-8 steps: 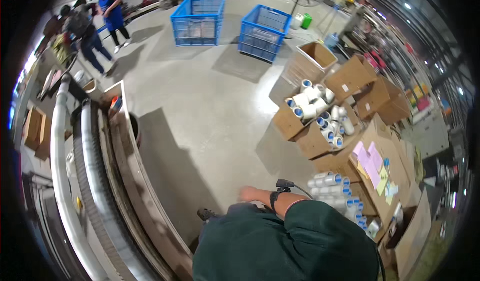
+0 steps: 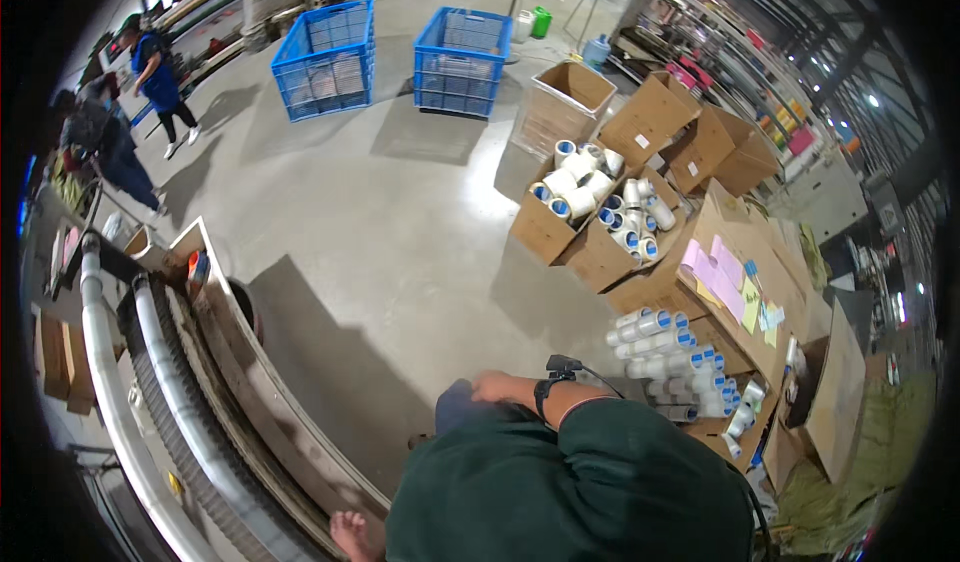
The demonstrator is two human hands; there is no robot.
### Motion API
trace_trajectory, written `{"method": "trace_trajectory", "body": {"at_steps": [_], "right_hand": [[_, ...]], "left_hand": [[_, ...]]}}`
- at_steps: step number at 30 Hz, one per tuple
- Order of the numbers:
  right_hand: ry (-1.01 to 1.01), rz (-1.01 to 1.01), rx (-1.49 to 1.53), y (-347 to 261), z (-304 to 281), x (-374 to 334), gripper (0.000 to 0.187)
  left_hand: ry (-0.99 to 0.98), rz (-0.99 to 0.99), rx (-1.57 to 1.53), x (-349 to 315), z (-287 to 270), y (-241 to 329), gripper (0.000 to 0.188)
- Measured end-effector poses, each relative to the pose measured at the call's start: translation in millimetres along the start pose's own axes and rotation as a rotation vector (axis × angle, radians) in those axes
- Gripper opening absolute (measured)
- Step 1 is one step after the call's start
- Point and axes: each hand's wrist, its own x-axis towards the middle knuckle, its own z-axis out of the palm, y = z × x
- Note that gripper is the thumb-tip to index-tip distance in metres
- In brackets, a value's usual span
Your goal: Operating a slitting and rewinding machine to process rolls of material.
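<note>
At the lower edge, my left hand (image 2: 352, 534) shows beside the long roller machine's pale side board (image 2: 300, 417), fingers a little apart and nothing seen in them. My right hand (image 2: 490, 387) hangs in front of my body by my raised leg (image 2: 452, 407); its fingers are blurred and partly hidden. A black strap with a small device (image 2: 553, 382) is on the right wrist, a cable running from it. To the right of that arm, several clear film rolls with blue-ended cores (image 2: 665, 357) lie stacked by a cardboard-topped table (image 2: 735, 252).
Open cartons (image 2: 545, 232) hold more white rolls at the right. Pink and yellow papers (image 2: 722, 277) lie on the cardboard. Ahead stand two blue plastic crates (image 2: 462, 67) and a tall carton (image 2: 560, 112). At the far left are a person in a blue apron (image 2: 155, 77) and another person (image 2: 105, 147).
The view has shifted, so crates and cartons sit further left. My left hand has come into sight at the lower edge. My leg now shows beside my right hand.
</note>
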Motion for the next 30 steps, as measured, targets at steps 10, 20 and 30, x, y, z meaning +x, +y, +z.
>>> {"method": "trace_trajectory", "body": {"at_steps": [10, 20, 30], "right_hand": [[-0.015, -0.410, -0.236, 5.6, -46.2, 113.6, 0.025], [-0.164, 0.097, 0.274, -20.4, -221.0, 221.8, 0.011], [-0.260, -0.106, 0.078, -132.1, -268.2, 357.6, 0.040]], "left_hand": [[0.373, 0.879, -0.851, 18.9, -6.0, 204.9, 0.077], [0.944, 1.014, -1.367, -82.6, 131.0, 320.1, 0.081], [1.287, 1.125, -1.221, -73.1, 63.2, 305.2, 0.079]]}}
